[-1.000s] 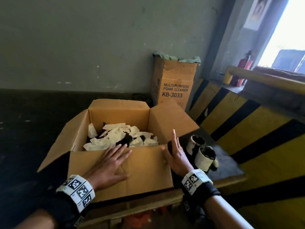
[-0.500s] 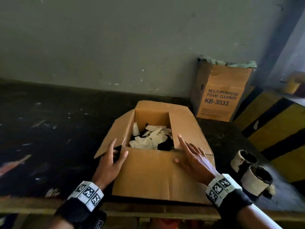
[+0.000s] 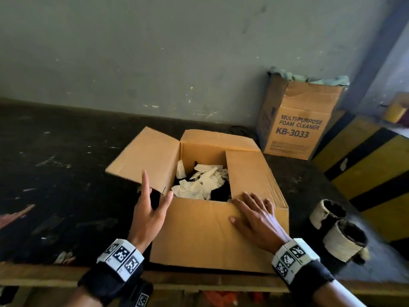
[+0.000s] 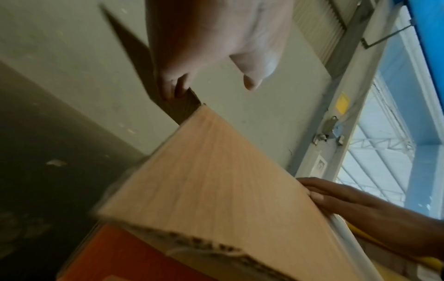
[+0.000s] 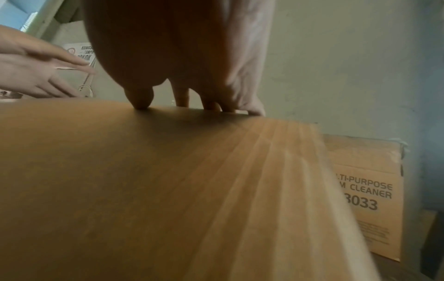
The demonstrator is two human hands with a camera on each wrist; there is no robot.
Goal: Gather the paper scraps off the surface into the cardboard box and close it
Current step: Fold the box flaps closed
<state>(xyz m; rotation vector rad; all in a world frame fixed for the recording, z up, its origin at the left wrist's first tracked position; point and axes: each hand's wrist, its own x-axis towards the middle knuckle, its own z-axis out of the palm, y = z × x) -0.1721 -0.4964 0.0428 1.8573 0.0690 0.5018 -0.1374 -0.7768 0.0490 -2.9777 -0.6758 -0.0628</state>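
Observation:
An open cardboard box (image 3: pixel 199 238) stands at the near edge of a dark surface, with white paper scraps (image 3: pixel 199 185) piled inside. My left hand (image 3: pixel 152 207) is at the box's near left corner. Its index finger points up against the raised left flap (image 3: pixel 146 156) and its thumb is spread free. In the left wrist view its fingertips (image 4: pixel 174 91) touch that flap's edge. My right hand (image 3: pixel 254 216) lies flat, fingers straight, on the near right corner where the right flap (image 3: pixel 250 173) leans inward over the opening. The right wrist view shows its fingertips (image 5: pixel 141 102) pressing on cardboard.
A second carton marked KB-3033 (image 3: pixel 296 129) stands against the wall at the back right. Two dirty white rolls (image 3: pixel 336 231) lie right of the box. A yellow and black striped barrier (image 3: pixel 365 173) borders the right side. Small scraps (image 3: pixel 64 257) lie on the dark surface at the left.
My left hand has left the near flap, gone to the left flap and lifted it. The right flap has been folded inward, and my right hand now rests flat on the near right corner.

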